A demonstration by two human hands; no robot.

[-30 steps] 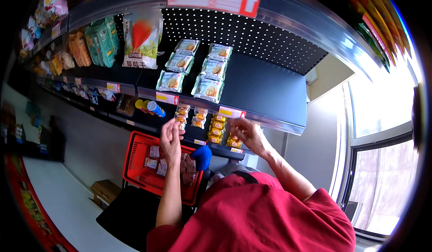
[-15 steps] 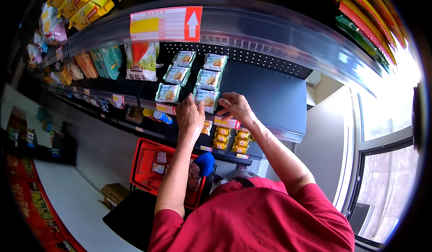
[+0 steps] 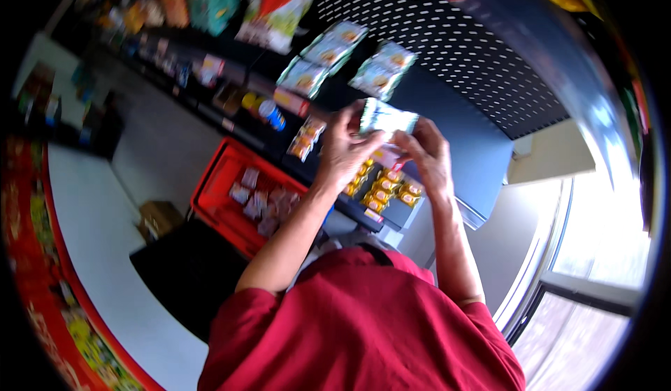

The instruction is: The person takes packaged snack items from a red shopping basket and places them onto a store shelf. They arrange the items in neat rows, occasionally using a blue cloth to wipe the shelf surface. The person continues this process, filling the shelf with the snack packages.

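Half a second ago both hands reached toward the hanging packets, and now the left hand (image 3: 342,150) and right hand (image 3: 428,155) together pinch one pale packet (image 3: 386,118) just before the perforated back panel (image 3: 447,41), above the red basket (image 3: 231,188).

Blurred and occluded items

Motion blur smears the flat packet (image 3: 388,117); the left hand (image 3: 342,155) hides its near edge; the red basket's (image 3: 213,181) small contents are unresolvable.
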